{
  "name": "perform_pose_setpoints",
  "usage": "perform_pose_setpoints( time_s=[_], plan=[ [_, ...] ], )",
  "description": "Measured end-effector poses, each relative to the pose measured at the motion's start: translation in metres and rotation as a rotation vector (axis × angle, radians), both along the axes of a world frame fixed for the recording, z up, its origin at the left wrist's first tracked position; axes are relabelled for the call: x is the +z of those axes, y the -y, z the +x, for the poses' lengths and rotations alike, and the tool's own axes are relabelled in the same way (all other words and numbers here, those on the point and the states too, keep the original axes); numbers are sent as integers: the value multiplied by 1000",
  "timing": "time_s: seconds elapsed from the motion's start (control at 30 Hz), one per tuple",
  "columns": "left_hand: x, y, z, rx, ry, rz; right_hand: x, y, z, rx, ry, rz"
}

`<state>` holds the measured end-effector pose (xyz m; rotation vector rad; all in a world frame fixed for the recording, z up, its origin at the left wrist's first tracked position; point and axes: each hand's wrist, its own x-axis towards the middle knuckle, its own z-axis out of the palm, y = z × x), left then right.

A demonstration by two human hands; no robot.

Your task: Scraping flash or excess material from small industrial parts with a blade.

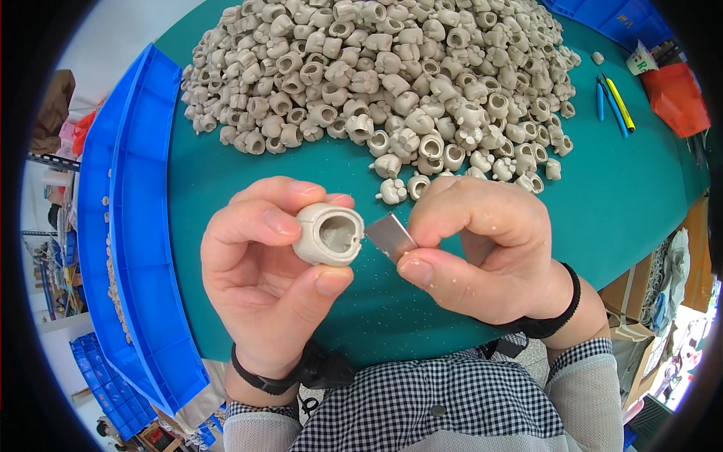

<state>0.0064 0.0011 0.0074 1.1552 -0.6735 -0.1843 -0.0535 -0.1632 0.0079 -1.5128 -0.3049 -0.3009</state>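
Observation:
Between the thumb and fingers of my left hand (260, 275) is a small hollow grey molded piece (320, 248), its round opening turned up toward me. A small notch shows at the right side of its rim. My right hand (482, 248) pinches a thin flat metal blade (391, 236) between thumb and forefinger. The blade's edge is right beside the notched rim; whether it touches cannot be made out. Pale crumbs stick to the right fingers. Beyond both hands lies a big heap of similar grey hollow pieces (384, 68).
The pieces lie on a green table (376, 324) dusted with pale crumbs. Blue bins (143, 226) stand along the left edge, one with small pieces inside. At the right are blue and yellow pen-like tools (619, 103), a red container (675, 99) and another blue bin (614, 22).

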Motion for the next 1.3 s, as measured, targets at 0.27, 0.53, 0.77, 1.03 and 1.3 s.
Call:
perform_pose_setpoints(
  time_s=[0.27, 0.53, 0.77, 1.03, 1.3],
  plan=[
    [0, 0, 0, 6, -8, 5, 0, 1, 0, -4, 18, -38],
    [0, 0, 0, 13, -13, -2, 0, 0, 1, -18, 29, -44],
    [-1, 1, 0, 35, 6, -1, -3, -3, 4, -96, 95, -77],
    [-1, 0, -2, 77, 49, 27, 0, -3, 4, -112, 114, -147],
    [-1, 0, 0, 68, 68, 28, 0, -1, 4, -63, 88, -158]
  ],
)
